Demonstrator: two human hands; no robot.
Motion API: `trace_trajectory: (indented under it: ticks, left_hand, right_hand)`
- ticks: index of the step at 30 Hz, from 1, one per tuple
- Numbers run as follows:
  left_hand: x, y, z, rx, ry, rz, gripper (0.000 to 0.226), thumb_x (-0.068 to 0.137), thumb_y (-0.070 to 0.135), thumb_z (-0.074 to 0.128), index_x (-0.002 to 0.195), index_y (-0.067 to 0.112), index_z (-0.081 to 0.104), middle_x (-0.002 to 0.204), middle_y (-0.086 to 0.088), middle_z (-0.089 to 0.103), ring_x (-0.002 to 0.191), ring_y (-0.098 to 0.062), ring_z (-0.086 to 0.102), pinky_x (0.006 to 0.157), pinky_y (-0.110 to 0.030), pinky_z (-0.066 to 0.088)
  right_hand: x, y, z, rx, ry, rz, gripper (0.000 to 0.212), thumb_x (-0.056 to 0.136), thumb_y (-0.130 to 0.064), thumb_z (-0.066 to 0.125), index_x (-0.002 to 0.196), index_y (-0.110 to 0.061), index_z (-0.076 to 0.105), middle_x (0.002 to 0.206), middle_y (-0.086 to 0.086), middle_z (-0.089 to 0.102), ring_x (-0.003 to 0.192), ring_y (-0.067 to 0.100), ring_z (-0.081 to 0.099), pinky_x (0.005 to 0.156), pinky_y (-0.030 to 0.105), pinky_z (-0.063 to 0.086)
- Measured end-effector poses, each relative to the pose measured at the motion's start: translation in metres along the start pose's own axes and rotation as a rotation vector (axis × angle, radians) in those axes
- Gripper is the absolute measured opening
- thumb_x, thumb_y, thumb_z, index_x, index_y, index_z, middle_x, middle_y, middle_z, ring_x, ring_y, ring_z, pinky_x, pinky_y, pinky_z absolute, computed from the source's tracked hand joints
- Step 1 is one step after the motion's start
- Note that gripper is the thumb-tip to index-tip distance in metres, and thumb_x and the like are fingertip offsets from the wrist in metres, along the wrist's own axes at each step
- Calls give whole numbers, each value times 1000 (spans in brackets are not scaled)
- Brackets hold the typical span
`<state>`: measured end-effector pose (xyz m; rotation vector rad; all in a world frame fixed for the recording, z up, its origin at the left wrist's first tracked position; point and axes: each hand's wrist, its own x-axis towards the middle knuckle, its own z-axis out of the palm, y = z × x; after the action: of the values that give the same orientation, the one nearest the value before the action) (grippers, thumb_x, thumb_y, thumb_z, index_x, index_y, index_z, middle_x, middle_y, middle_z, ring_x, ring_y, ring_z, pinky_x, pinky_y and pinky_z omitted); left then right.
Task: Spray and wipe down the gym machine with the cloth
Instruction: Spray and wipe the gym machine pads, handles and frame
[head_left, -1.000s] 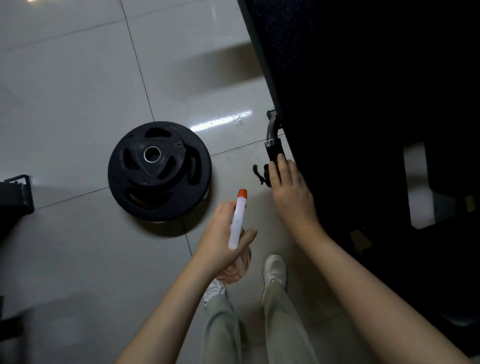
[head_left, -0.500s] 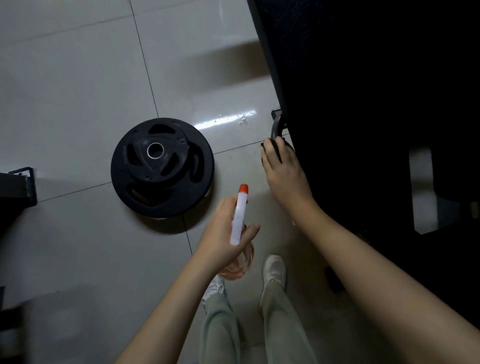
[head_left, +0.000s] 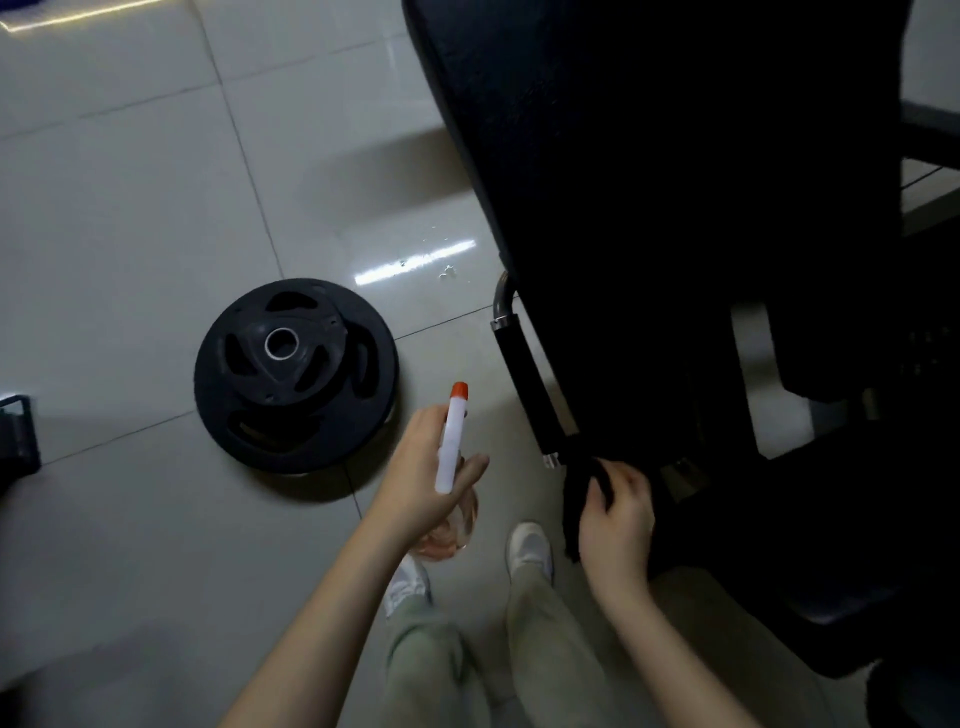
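Standing in white shoes (head_left: 529, 545) on the tiled floor (head_left: 130, 208), we grip the spray bottle (head_left: 451, 441) upright in our left hand (head_left: 423, 483), fingers wrapped around it, orange tip up. Our right hand (head_left: 615, 514) is closed on the dark cloth (head_left: 576, 499), just below the lower end of the machine's black handle (head_left: 527, 384). Farther left, a weight plate (head_left: 293, 374) lies flat; the machine's dark pad (head_left: 649, 156) looms beyond.

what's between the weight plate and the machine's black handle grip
In the head view, the spray bottle held in the left hand sits in that gap; behind its orange tip is bare tiled floor.
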<state>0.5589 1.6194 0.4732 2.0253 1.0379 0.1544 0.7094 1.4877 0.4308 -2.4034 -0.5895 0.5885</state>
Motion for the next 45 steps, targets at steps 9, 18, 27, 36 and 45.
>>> trace_trajectory:
  ticks: [9, 18, 27, 36, 45]
  left_hand:
    - [35, -21, 4, -113, -71, 18, 51, 88, 23, 63, 130, 3, 42, 118, -11, 50, 105, -20, 49, 81, -20, 36]
    - [40, -47, -27, 33, -261, 186, 59, 86, 26, 63, 136, 6, 37, 117, -4, 50, 106, -18, 46, 83, -24, 39]
    - [55, -27, -37, -25, -277, 142, 51, 86, 23, 65, 131, 9, 43, 115, -1, 49, 97, -16, 51, 82, -25, 43]
    - [64, -16, -25, 26, -318, 164, 52, 85, 17, 67, 129, 3, 44, 116, -9, 52, 93, -23, 55, 82, -36, 49]
    - [67, -5, -18, 48, -351, 169, 52, 85, 21, 66, 129, 5, 43, 119, -5, 51, 96, -19, 54, 80, -28, 46]
  right_hand:
    - [16, -36, 50, 1255, -32, 886, 49, 101, -42, 24, 137, -14, 39, 116, 13, 61, 94, 23, 63, 78, 34, 49]
    - [8, -51, 69, 1471, 132, 968, 46, 103, -30, 22, 131, -4, 48, 102, 18, 65, 94, 29, 64, 77, 39, 52]
    - [23, -59, 52, 1258, 165, 1019, 43, 103, -25, 32, 141, -6, 35, 133, 21, 48, 126, 31, 44, 99, 36, 38]
    - [20, -45, 44, 1118, 84, 925, 41, 101, -15, 36, 141, -8, 35, 132, 13, 50, 117, 24, 49, 92, 28, 35]
    - [25, -22, 48, 1277, -84, 857, 41, 100, -27, 39, 137, -12, 44, 130, 11, 55, 109, 17, 57, 79, 26, 47]
